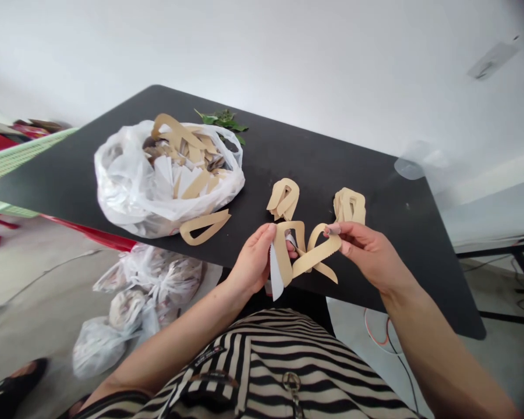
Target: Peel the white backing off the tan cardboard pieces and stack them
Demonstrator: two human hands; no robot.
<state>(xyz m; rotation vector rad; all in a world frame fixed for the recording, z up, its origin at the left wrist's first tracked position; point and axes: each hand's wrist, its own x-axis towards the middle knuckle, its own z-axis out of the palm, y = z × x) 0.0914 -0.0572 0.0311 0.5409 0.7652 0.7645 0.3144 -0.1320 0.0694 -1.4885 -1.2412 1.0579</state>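
Over the front edge of the black table, my left hand (254, 261) is closed on a beige strip (283, 256) with a white piece hanging beside it. My right hand (369, 250) pinches another curved beige strip (317, 257), which overlaps the first between my hands. Just beyond my left hand lies a looped beige stack (283, 196). A second beige stack (349, 205) sits behind my right hand. One loose beige loop (205, 227) rests to the left, beside the bag.
An open white plastic bag (126, 192) full of beige and white pieces stands on the black table (323, 157). Green leaves (222, 120) lie behind it. Tied plastic bags (152, 279) are on the floor at left, near a green basket (21, 157).
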